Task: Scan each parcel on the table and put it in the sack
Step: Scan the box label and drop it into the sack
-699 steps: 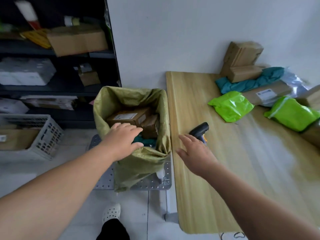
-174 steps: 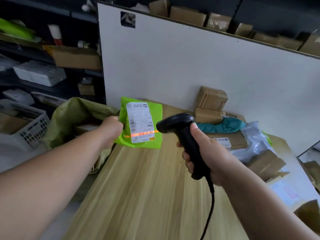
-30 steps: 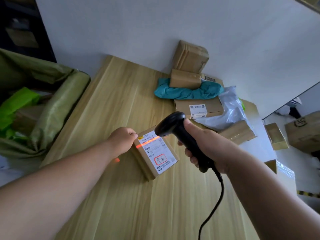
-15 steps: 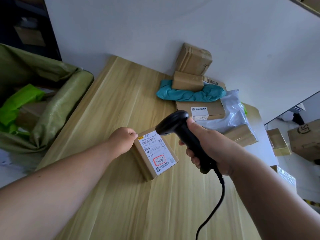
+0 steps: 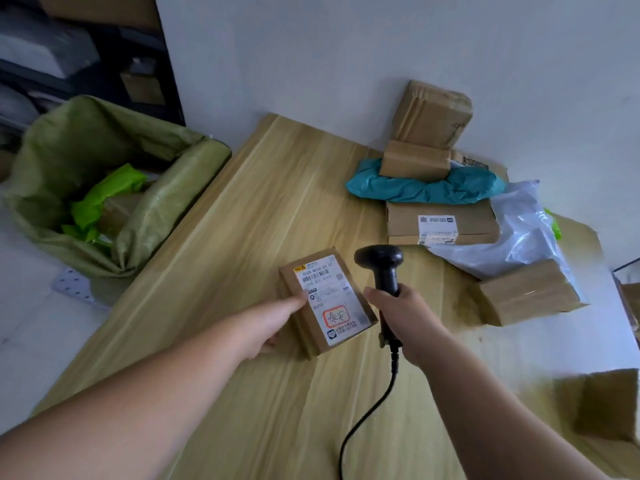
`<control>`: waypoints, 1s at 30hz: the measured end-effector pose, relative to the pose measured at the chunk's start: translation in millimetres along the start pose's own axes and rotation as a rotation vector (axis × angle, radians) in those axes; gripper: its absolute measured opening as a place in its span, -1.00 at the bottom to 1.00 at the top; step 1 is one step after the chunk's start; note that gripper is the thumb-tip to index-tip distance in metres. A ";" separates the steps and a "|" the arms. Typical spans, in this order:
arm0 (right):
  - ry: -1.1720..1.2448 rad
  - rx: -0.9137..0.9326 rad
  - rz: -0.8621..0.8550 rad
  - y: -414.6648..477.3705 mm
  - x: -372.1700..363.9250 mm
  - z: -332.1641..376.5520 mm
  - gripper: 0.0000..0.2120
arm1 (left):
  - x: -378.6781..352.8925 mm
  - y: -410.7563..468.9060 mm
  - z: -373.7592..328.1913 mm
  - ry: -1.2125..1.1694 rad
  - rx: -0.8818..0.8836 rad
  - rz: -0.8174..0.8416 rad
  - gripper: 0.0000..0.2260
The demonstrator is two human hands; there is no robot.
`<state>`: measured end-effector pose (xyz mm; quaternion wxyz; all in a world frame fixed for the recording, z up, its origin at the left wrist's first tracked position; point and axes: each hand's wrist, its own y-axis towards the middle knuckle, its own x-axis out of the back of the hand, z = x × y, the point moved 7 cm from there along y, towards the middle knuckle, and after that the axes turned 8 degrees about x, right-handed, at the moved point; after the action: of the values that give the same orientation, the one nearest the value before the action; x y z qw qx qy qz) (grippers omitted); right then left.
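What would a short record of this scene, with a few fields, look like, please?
left hand: holds the labelled parcel by its near-left edge, label up
right hand: grips the scanner by its handle, head beside the parcel
sack: open, left of the table, green mailer inside
unsorted pile: cardboard boxes, teal bag, clear bag at the table's far right

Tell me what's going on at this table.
A person is working through parcels at the wooden table. The left hand grips a cardboard box, label up, while the right hand holds a black scanner beside it. The green sack at the left holds a lime mailer; several parcels wait by the wall.
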<state>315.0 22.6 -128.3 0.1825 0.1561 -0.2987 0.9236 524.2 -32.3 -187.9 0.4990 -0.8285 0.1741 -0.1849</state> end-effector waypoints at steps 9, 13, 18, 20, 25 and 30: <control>0.296 0.052 0.121 0.4 -29.7 13.4 -0.75 | -18.1 -15.3 -8.2 -0.308 -0.107 0.021 -0.55; 0.355 0.109 0.161 -4.9 -43.9 54.1 -0.78 | 25.8 -36.3 -28.7 -0.418 -0.209 -0.013 -0.54; 0.415 0.180 0.194 -10.7 -82.4 114.0 -0.75 | 112.6 -62.9 -56.7 -0.501 -0.379 -0.136 -0.45; 0.389 0.205 0.200 -13.2 -101.9 135.2 -0.78 | 153.5 -72.1 -69.2 -0.508 -0.430 -0.199 -0.43; 0.378 0.212 0.236 -13.3 -157.7 171.8 -0.83 | 265.4 -78.5 -93.7 -0.565 -0.486 -0.320 -0.42; 0.395 0.187 0.213 -4.4 -195.4 188.3 -0.77 | 351.4 -49.9 -107.7 -0.505 -0.365 -0.397 -0.46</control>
<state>523.5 -136.3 -58.3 0.1239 -0.0438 -0.1851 0.9739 783.8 -258.6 -50.1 0.3245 -0.9412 -0.0884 -0.0336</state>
